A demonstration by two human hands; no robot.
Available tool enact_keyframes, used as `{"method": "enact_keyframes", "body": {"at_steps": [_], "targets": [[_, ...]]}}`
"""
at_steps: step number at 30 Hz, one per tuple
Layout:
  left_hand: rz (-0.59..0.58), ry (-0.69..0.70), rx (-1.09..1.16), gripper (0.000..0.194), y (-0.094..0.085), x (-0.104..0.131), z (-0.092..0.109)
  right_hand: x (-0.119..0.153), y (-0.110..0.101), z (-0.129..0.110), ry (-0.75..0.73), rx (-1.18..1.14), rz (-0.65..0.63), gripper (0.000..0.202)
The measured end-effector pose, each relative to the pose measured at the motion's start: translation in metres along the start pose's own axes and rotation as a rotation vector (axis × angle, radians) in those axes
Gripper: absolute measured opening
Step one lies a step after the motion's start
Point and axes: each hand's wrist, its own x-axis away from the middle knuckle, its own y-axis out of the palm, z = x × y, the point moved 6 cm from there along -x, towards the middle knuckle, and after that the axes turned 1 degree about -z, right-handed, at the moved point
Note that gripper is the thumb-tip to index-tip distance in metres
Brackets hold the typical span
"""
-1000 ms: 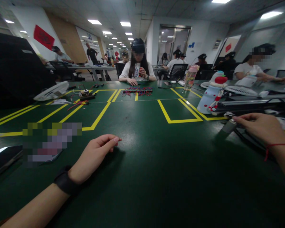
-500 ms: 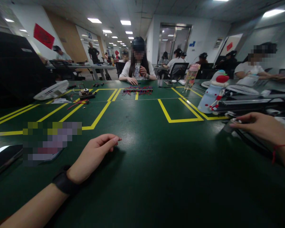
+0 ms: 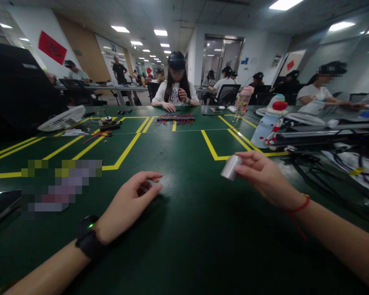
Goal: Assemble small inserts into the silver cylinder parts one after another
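A small silvery metal cylinder (image 3: 230,167) is pinched between the thumb and fingers of my right hand (image 3: 261,176). It is tilted and held over the green table (image 3: 190,246), right of the middle. My left hand (image 3: 135,198) rests near the tabletop on the left, with thumb and fingers apart and nothing between them. A dark band with a small green light (image 3: 90,225) is on my left wrist, and a red cord (image 3: 301,204) circles my right wrist.
Black cables (image 3: 329,180) and metal rails (image 3: 322,135) lie at the right, beside a blue bottle with a red top (image 3: 267,125). A phone (image 3: 3,207) lies at the left. Across the table sits a person (image 3: 175,90) behind a row of coloured wires (image 3: 176,119).
My right hand has come from the cables at the right toward the middle, carrying the metal cylinder. My left hand's fingers have spread apart.
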Motion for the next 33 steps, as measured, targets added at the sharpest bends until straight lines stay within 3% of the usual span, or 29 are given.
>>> {"method": "enact_keyframes", "body": {"at_steps": [2, 4, 6, 8, 13, 17, 19, 22, 24, 26, 30, 33], "targets": [[0.000, 0.211, -0.069, 0.049, 0.010, 0.006, 0.032, 0.011, 0.060, 0.012, 0.238, -0.319, -0.253, 0.036], [0.017, 0.402, -0.063, 0.057, 0.020, 0.014, 0.061, 0.024, 0.104, 0.021, 0.405, -0.586, -0.406, 0.027], [0.023, 0.482, -0.046, 0.042, 0.027, 0.020, 0.079, 0.034, 0.128, 0.029, 0.506, -0.795, -0.463, 0.024], [0.021, 0.494, -0.036, 0.034, 0.030, 0.024, 0.086, 0.040, 0.139, 0.037, 0.570, -0.926, -0.480, 0.025], [0.118, 0.391, -0.033, 0.029, 0.022, 0.025, 0.078, 0.046, 0.140, 0.039, 0.619, -0.958, -0.465, 0.034], [0.153, 0.072, 0.015, 0.028, 0.014, 0.015, 0.054, 0.039, 0.123, 0.024, 0.429, -0.813, -0.278, 0.035], [0.031, -0.105, 0.149, 0.035, 0.022, 0.012, 0.043, 0.034, 0.114, 0.016, 0.290, -0.678, -0.221, 0.035], [-0.312, -0.374, 0.573, 0.047, 0.050, 0.019, 0.035, 0.030, 0.106, 0.008, 0.105, -0.420, -0.212, 0.034], [-0.538, -0.548, 0.869, 0.052, 0.069, 0.031, 0.038, 0.029, 0.107, 0.007, 0.064, -0.299, -0.242, 0.035], [-0.681, -0.673, 1.066, 0.056, 0.081, 0.042, 0.043, 0.030, 0.113, 0.010, 0.113, -0.296, -0.320, 0.035], [-0.745, -0.690, 1.198, 0.057, 0.087, 0.046, 0.047, 0.035, 0.123, 0.015, 0.286, -0.451, -0.464, 0.034], [-0.632, -0.476, 0.977, 0.048, 0.079, 0.033, 0.044, 0.029, 0.118, 0.013, 0.265, -0.423, -0.476, 0.039]]}}
